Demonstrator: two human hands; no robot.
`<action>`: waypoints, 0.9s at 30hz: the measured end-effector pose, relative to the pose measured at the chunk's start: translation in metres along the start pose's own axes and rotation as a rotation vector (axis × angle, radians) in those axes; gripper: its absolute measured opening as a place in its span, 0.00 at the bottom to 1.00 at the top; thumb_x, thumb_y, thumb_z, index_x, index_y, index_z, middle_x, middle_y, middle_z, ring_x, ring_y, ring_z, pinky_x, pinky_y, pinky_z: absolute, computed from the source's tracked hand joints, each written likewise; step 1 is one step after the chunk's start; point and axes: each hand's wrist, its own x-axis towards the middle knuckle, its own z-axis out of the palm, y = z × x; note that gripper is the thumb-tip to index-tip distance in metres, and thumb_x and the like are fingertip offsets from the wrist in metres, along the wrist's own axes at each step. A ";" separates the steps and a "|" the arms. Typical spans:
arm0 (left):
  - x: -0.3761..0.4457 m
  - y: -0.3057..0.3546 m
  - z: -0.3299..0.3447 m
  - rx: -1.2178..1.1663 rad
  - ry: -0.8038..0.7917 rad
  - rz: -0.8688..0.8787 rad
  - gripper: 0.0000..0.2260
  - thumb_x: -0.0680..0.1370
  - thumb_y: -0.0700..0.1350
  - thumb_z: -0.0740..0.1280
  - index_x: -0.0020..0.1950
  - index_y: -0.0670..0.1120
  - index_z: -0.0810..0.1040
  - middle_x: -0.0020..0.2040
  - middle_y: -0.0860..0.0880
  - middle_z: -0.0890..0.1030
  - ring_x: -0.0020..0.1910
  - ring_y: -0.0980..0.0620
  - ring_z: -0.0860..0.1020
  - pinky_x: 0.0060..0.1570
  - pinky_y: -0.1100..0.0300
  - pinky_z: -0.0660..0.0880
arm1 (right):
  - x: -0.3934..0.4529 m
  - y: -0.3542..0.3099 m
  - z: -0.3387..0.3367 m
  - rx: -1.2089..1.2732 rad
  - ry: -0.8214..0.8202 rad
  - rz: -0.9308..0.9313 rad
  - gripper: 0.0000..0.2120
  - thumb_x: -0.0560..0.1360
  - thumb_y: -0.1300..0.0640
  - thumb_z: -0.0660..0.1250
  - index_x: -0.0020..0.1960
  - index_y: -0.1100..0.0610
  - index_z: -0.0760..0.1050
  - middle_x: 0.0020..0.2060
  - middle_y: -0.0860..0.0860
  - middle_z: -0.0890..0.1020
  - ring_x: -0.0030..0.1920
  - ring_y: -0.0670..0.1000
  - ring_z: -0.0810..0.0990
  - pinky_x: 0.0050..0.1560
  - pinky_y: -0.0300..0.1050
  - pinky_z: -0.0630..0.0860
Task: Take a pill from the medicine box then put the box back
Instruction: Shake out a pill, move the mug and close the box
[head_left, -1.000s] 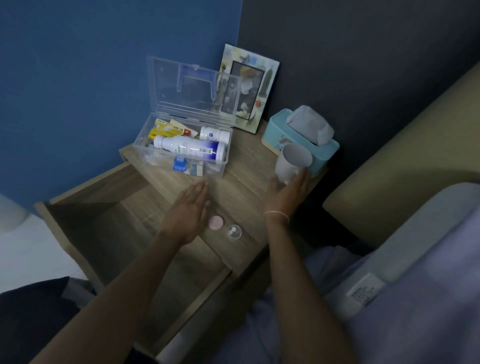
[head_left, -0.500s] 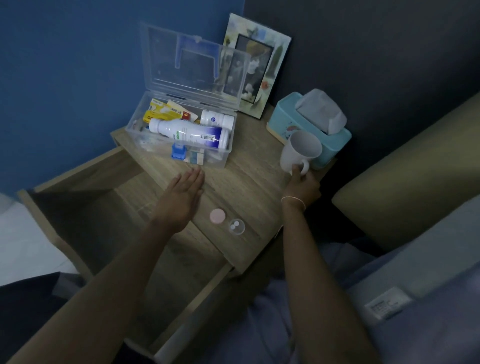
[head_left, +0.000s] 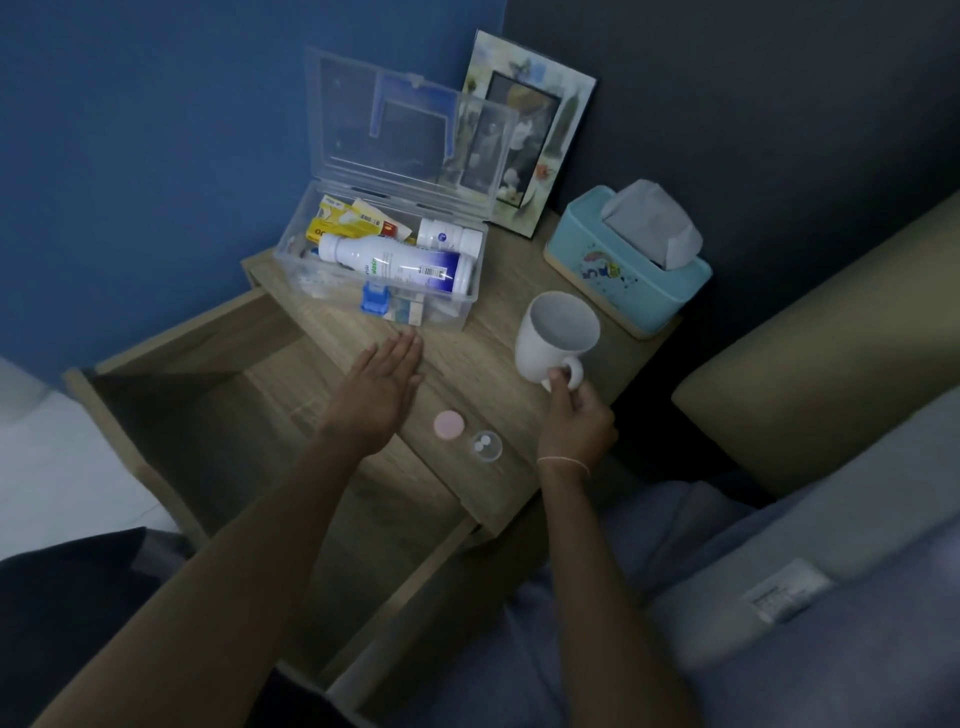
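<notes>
The clear plastic medicine box (head_left: 470, 306) stands open at the back of the wooden nightstand (head_left: 488, 374), lid upright, with a white bottle (head_left: 395, 267) and packets inside. Near the front edge lie a pink cap (head_left: 449, 425) and a small clear cup (head_left: 486, 445) holding two white pills. My left hand (head_left: 376, 397) rests flat and open on the top, just left of the pink cap and in front of the box. My right hand (head_left: 574, 418) grips the handle of a white mug (head_left: 556, 340), tilted and lifted above the nightstand's right side.
The nightstand's drawer (head_left: 171, 431) is pulled out to the left below my left arm. A teal tissue box (head_left: 623, 275) and a picture frame (head_left: 524, 135) stand at the back right. A bed headboard (head_left: 831, 332) and bedding lie to the right.
My right hand took the white mug by its handle, lifted it from beside the tissue box and drew it toward me. My left hand stayed flat on the nightstand.
</notes>
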 end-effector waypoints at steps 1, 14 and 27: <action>0.000 0.000 0.000 0.002 0.000 -0.001 0.23 0.84 0.49 0.46 0.78 0.45 0.46 0.79 0.47 0.48 0.78 0.52 0.46 0.77 0.54 0.44 | -0.005 0.001 -0.001 0.001 -0.018 -0.005 0.09 0.74 0.53 0.69 0.49 0.57 0.83 0.39 0.51 0.85 0.41 0.46 0.81 0.41 0.30 0.71; -0.002 0.001 0.001 0.019 0.003 -0.006 0.23 0.84 0.48 0.47 0.78 0.44 0.46 0.79 0.46 0.48 0.78 0.51 0.47 0.78 0.53 0.45 | -0.046 0.013 -0.015 -0.099 -0.090 -0.110 0.11 0.74 0.52 0.69 0.50 0.58 0.84 0.39 0.53 0.86 0.39 0.46 0.82 0.40 0.34 0.75; -0.012 -0.001 -0.001 -0.188 0.137 0.002 0.24 0.83 0.45 0.52 0.77 0.45 0.49 0.79 0.46 0.50 0.77 0.53 0.47 0.75 0.58 0.45 | -0.048 -0.020 -0.020 0.007 -0.131 -0.173 0.37 0.74 0.35 0.56 0.76 0.55 0.56 0.75 0.54 0.62 0.75 0.48 0.60 0.73 0.49 0.62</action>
